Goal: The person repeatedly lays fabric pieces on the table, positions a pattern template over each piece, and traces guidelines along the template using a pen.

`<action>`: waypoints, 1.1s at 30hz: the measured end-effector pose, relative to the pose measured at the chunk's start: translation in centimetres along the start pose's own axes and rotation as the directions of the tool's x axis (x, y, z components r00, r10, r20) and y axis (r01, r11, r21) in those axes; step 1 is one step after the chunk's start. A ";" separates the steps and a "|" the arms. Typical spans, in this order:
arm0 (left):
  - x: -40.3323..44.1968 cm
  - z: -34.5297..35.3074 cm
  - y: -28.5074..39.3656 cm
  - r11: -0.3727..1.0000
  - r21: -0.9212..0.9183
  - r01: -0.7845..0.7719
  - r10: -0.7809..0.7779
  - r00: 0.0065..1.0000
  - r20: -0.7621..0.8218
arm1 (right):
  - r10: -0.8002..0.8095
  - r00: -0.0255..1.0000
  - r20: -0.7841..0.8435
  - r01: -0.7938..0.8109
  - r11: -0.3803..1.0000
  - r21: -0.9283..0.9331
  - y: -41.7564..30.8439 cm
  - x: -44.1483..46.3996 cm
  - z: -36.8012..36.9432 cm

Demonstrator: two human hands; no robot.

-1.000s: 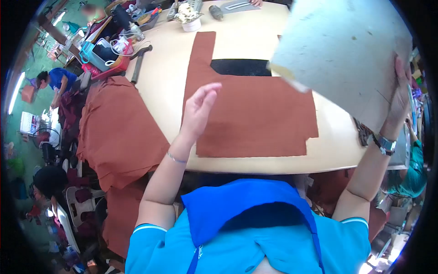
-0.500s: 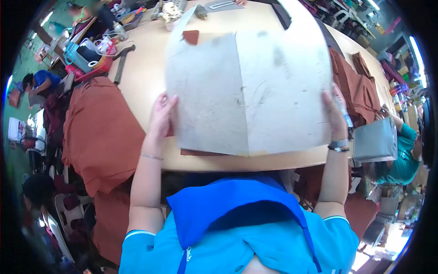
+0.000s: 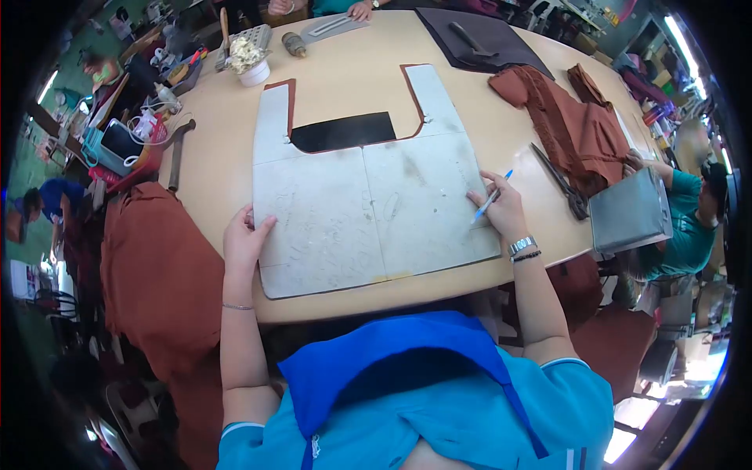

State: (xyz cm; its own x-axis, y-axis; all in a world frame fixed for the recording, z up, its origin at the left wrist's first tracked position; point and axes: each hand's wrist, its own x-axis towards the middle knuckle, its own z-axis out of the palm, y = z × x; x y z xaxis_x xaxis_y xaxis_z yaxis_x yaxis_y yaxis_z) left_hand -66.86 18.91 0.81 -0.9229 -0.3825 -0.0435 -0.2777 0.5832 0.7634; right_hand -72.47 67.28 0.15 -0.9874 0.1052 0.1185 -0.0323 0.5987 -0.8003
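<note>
A pale grey flat template point(image 3: 329, 211) with a deep notch in its far side lies on the table in front of me. Reddish-brown material point(image 3: 416, 98) shows as a thin rim under it along the notch. Inside the notch is a black piece point(image 3: 345, 131). My left hand point(image 3: 249, 239) grips the template's left edge, thumb on top. At the right edge, my right hand point(image 3: 501, 207) holds a blue-and-white pen point(image 3: 492, 197) between its fingers, with fingertips touching the template.
Scissors point(image 3: 562, 182) and brown pieces point(image 3: 576, 129) lie to the right, near a co-worker with a grey box point(image 3: 631, 218). A hammer point(image 3: 180, 155) rests on the left, beside draped brown material point(image 3: 160, 274). A white tub point(image 3: 252, 70) and dark sheet point(image 3: 486, 43) sit farther back.
The template, tilted up and held between both hands before, now lies flat on the table. Both hands have moved down and the right hand inward, so the pen shows clearly.
</note>
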 end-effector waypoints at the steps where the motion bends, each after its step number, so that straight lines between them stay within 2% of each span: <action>1: 0.4 0.1 -0.1 0.998 0.067 -0.001 0.002 1.000 -0.022 | 0.003 1.000 -0.003 -0.003 1.000 -0.003 0.0 0.2 0.1; 12: 1.1 0.2 0.3 0.973 0.229 -0.010 0.011 1.000 -0.001 | 0.084 0.996 0.024 -0.081 0.991 -0.108 -0.5 1.0 0.2; 18: 1.5 0.0 0.6 0.934 0.353 -0.056 0.045 0.998 0.038 | 0.121 0.981 0.149 -0.083 0.968 -0.237 -1.3 1.8 -1.0; 21: 1.2 -0.5 1.1 0.937 0.349 -0.029 0.008 0.998 0.060 | 0.010 0.991 0.134 -0.010 1.000 0.002 1.4 2.0 -0.9; 24: 1.5 -0.3 0.1 0.970 0.240 -0.036 0.021 0.998 0.065 | 0.115 0.984 0.135 -0.146 0.959 0.245 3.2 2.0 -0.9; 28: 2.2 0.0 -2.5 0.996 0.049 -0.068 0.065 0.996 0.053 | 0.110 0.986 0.129 -0.146 0.938 0.313 3.4 1.8 -1.2; 33: 2.6 -0.1 -3.4 0.994 0.044 -0.098 0.096 0.995 0.039 | 0.084 0.989 0.119 -0.117 0.943 0.311 3.7 1.9 -0.7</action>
State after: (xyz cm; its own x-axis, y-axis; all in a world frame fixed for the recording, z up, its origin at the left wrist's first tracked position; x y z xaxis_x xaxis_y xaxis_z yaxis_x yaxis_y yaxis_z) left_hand -68.32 15.91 -1.83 -0.9552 -0.2961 0.0049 -0.1973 0.6487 0.7350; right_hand -74.32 70.25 -2.19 -0.9980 0.0596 -0.0196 0.0369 0.3055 -0.9515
